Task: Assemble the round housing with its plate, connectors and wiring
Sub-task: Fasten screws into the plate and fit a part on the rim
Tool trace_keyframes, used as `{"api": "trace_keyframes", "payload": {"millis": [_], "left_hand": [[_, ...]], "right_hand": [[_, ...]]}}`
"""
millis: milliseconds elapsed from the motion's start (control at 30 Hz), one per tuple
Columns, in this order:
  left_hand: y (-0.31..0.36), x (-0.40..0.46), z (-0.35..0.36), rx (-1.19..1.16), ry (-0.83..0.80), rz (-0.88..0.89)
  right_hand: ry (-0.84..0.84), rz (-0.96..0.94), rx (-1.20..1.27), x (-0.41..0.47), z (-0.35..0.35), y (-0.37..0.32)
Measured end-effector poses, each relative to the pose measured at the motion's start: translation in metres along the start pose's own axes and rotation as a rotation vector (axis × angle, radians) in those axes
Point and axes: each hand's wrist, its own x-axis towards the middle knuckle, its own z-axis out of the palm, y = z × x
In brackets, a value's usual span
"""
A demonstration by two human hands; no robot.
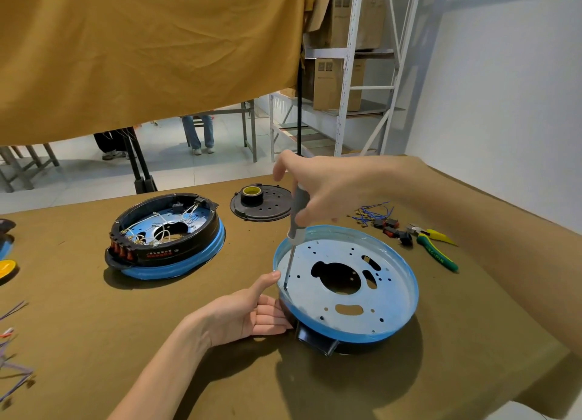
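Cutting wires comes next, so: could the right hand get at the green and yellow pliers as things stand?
Probably not yet: the right hand grips the screwdriver. The pliers lie uncovered right of the housing.

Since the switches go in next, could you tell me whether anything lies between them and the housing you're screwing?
Nothing visible does. The switches lie on the table just beyond the housing, with bare cloth between; only the right hand, holding the screwdriver, hangs above that side.
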Motion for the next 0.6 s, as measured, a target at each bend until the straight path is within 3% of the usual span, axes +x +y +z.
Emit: {"api": "trace_keyframes", "payload": {"millis": [133,267,367,500,600], "left_hand": [[0.000,-0.001,0.000,-0.003,-0.010,0.003],[-0.001,-0.002,0.000,-0.032,-0.017,0.002],[0.000,-0.002,0.000,-0.031,-0.014,-0.001],[0.000,-0.003,0.001,-0.035,-0.019,-0.002],[0.000,-0.004,0.001,-0.033,-0.015,0.002]], "right_hand": [[0.147,-0.030,-0.190,0.004,0.009,-0.003],[0.097,-0.081,-0.115,0.004,0.006,-0.002],[0.243,-0.071,-0.309,0.008,0.012,-0.003],[0.067,-0.065,-0.086,0.004,0.006,0.000],[0.188,-0.069,-0.225,0.004,0.009,-0.001]]}}
